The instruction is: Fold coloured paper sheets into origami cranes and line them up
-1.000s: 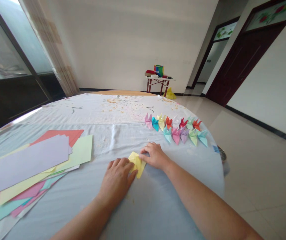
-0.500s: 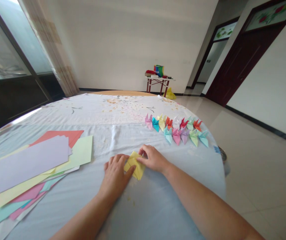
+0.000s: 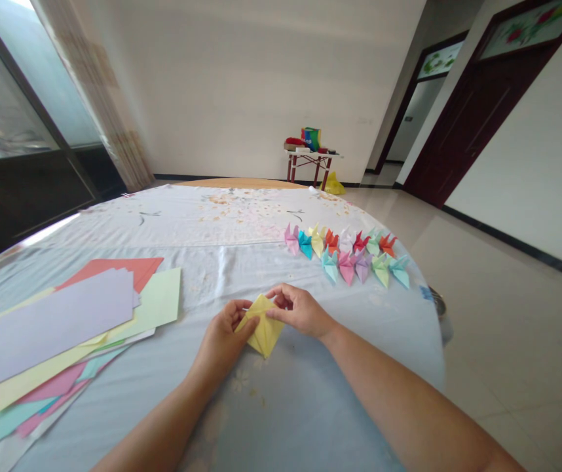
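A yellow piece of folded origami paper (image 3: 267, 333), diamond-shaped with creases down its front, is between my two hands near the middle of the table. My left hand (image 3: 229, 328) pinches its left edge, thumb on the front face and the other fingers curled behind. At the upper right edge, my right hand (image 3: 300, 311) grips the paper between thumb and forefinger. The paper's lower tip points toward me.
Sheets of coloured paper (image 3: 65, 321) lie in an overlapping pile at the left. Several folded paper cranes (image 3: 346, 265) stand in two rows at the right, near the edge of the cloth-covered round table (image 3: 173, 236). A small side table (image 3: 310, 157) stands by the wall.
My left hand has gone from lying flat over the paper's left side to pinching its edge. The yellow paper appears slightly raised and tilted, with more of its front showing.
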`<state>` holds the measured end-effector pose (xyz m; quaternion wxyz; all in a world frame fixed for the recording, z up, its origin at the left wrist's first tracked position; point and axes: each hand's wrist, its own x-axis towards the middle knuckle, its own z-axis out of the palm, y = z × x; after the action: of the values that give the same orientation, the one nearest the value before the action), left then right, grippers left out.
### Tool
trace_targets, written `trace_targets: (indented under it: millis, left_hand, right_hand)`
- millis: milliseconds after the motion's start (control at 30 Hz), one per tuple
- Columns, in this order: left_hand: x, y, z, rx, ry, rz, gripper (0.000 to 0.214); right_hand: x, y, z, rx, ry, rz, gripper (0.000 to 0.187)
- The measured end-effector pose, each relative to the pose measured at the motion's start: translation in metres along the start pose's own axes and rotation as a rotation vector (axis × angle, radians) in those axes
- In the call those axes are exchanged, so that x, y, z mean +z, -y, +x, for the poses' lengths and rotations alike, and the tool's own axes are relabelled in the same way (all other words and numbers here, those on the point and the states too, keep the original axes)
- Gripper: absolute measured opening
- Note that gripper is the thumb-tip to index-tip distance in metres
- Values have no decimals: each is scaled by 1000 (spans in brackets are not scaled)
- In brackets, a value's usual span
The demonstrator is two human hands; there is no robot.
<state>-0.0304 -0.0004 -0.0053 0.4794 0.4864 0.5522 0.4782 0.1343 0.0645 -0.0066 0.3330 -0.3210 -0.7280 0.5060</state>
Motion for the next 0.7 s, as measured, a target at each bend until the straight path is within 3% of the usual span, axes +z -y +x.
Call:
trace_targets:
  millis: [700]
  left_hand:
    - [-3, 5, 2, -20, 54, -51, 39]
  right_hand:
    - [1, 2, 1, 48, 27, 94, 30]
